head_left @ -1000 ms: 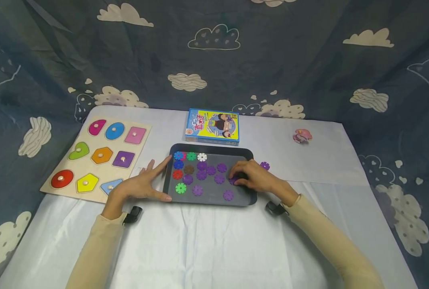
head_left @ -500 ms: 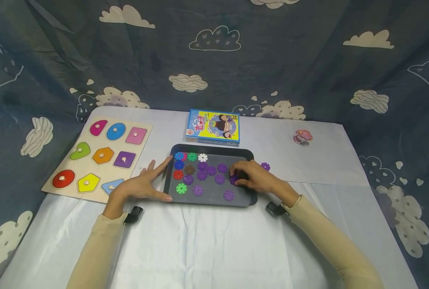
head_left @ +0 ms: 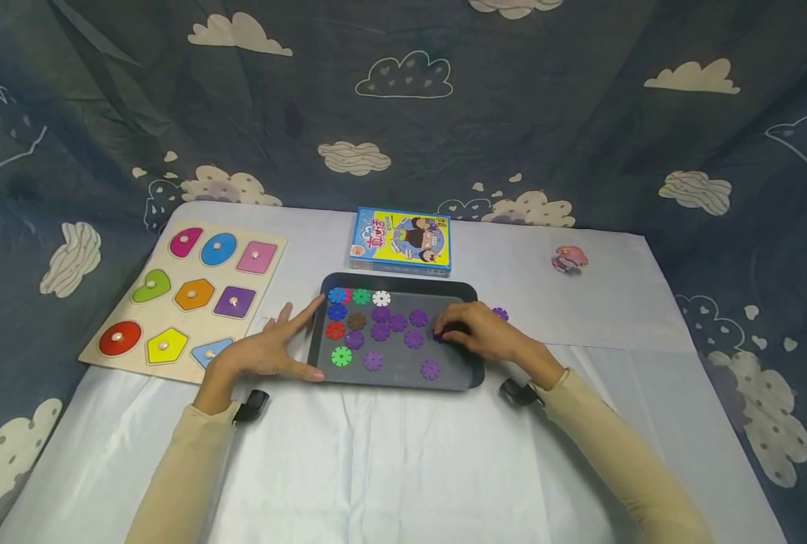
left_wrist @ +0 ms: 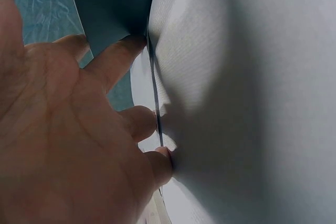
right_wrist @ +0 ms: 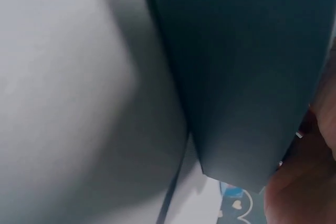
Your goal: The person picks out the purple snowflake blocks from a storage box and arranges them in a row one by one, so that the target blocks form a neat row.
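Observation:
A dark grey tray [head_left: 400, 372] holds notched plastic snowflake discs: several purple ones spread about, such as one disc [head_left: 430, 369] near the front, with blue, red, brown, green and a white disc [head_left: 381, 298] toward the left. Inside its right part, my right hand [head_left: 481, 332] pinches a purple snowflake disc [head_left: 439, 337], mostly covered by the fingers. My left hand [head_left: 257, 353] is spread at the tray's left end, index finger and thumb at the rim. In the left wrist view its fingers [left_wrist: 118, 59] reach along the tray's side. The right wrist view shows mostly the tray's outer wall [right_wrist: 236, 77].
A purple disc [head_left: 500, 313] lies outside the tray, just behind my right hand. Behind the tray is a blue-yellow box [head_left: 400, 240]; at left, a wooden shape-puzzle board [head_left: 193, 325] reaches my left wrist. A small pink figure [head_left: 570, 259] stands back right.
My right fingers shift slightly on the purple disc, which shows less now than half a second ago. The left hand and the tray keep their places.

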A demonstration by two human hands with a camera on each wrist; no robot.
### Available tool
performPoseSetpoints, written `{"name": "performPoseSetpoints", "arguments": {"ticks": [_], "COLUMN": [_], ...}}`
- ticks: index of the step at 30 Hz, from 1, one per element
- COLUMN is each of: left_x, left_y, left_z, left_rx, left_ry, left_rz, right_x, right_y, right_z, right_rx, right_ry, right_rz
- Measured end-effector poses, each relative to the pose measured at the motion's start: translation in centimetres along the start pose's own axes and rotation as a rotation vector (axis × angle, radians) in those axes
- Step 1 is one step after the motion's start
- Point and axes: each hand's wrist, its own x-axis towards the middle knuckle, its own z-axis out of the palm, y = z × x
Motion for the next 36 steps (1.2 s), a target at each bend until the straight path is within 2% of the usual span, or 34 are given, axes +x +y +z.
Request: {"name": "performPoseSetpoints", "arguments": {"ticks": [7,16,24,31,36], "left_x": [0.1,0.0,0.0,0.0,0.0], "left_y": [0.0,0.2,0.1,0.1,0.1], "left_z": [0.0,0.1,0.1,0.0,0.0], "left_rx": [0.001,0.006,0.007,0.003,0.002], "left_ry": [-0.001,-0.008,-0.007,-0.007,-0.006], "left_rz": [-0.002,-0.034,-0.010,-0.017,-0.008], "right_x": [-0.1,-1.8,-4.2,-5.9,-6.9], "right_y": [-0.2,0.0,1.7,3.1,4.4], "right_z": [-0.7,-2.3,-3.2,-4.1,-4.5], "right_rx": [0.020,0.061,0.032,0.036,0.016], "right_ry": [0.097,0.246,0.383,0.451,0.460], "right_rz": [-0.018,0.103,0.156,0.224,0.264]}}
